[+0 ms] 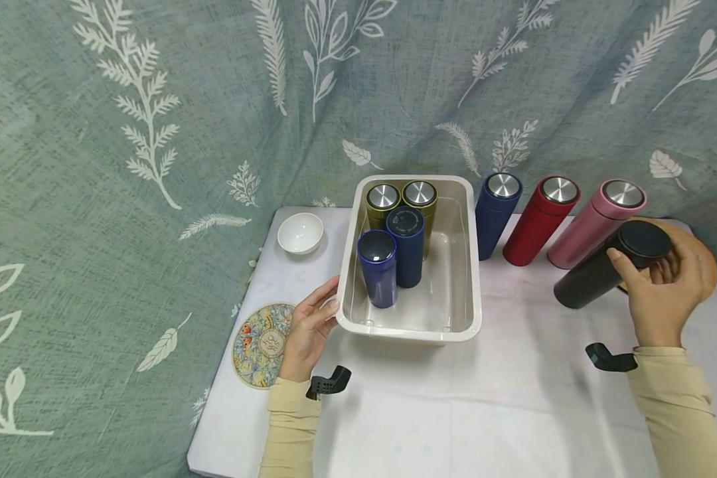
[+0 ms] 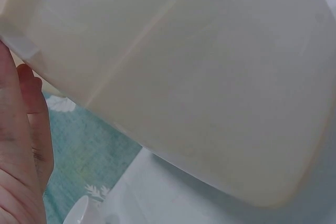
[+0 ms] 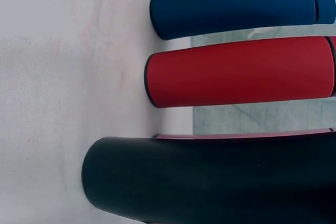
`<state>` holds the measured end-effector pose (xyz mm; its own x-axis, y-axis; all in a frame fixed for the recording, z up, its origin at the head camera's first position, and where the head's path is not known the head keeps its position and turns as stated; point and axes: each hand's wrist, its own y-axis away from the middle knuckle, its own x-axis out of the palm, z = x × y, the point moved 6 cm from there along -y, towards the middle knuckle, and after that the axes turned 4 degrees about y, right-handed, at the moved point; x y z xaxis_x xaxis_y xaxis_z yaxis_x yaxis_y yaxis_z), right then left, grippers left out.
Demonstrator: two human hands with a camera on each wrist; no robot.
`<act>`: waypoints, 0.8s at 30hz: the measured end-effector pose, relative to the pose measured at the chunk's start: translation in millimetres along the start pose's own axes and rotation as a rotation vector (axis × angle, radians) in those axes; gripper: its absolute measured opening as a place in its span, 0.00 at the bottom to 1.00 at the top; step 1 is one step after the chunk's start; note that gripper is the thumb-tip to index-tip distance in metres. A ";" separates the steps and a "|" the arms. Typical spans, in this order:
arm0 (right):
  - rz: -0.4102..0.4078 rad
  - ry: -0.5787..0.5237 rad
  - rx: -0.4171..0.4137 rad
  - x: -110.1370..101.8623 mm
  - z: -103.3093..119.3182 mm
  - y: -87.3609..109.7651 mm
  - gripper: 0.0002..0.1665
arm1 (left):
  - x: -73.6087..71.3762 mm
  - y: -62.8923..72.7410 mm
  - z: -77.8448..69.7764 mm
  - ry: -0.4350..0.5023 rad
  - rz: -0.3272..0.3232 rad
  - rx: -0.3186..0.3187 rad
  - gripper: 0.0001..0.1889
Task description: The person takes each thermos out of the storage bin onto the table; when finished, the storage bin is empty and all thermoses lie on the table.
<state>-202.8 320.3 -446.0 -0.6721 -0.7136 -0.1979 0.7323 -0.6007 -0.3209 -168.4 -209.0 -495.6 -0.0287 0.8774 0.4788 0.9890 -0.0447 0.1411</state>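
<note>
My right hand (image 1: 663, 292) grips a black thermos bottle (image 1: 594, 265) near its top, with the thumb on the near side. Whether its base touches the table, I cannot tell. At the left wall of a beige plastic bin (image 1: 469, 279), my left hand (image 1: 311, 328) touches the outside with fairly straight fingers. Inside the bin stand two olive-gold bottles (image 1: 382, 199) at the back, a dark blue bottle (image 1: 409, 255) and a shiny blue bottle (image 1: 379, 279). Right of the bin are a blue bottle (image 1: 496, 219), a red bottle (image 1: 538, 226) and a pink bottle (image 1: 591, 222), all upright.
A white bowl (image 1: 301, 234) sits at the table's back left. Partly behind my left forearm lies a round patterned mat (image 1: 257, 338). A round wooden board (image 1: 708, 259) shows behind my right hand. Leaf-patterned green cloth (image 1: 215, 133) hangs along the back and left.
</note>
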 end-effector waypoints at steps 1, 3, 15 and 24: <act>-0.002 -0.003 -0.012 0.0 2.2 0.5 0.37 | -0.2 0.0 0.0 -0.002 0.000 0.001 0.29; -0.012 -0.015 -0.048 0.0 8.2 1.4 0.36 | -0.6 -0.2 0.2 -0.003 -0.001 0.002 0.29; -0.080 0.103 -0.037 -5.8 25.4 7.6 0.36 | 0.6 -0.2 0.2 0.006 0.013 0.011 0.30; -0.074 0.165 -0.007 -7.6 38.2 10.0 0.34 | 1.1 -0.6 0.7 0.007 0.016 0.011 0.30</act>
<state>-186.2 306.0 -412.3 -0.7334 -0.5984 -0.3225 0.6798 -0.6465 -0.3463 -168.9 -207.7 -495.8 -0.0143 0.8732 0.4872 0.9908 -0.0530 0.1241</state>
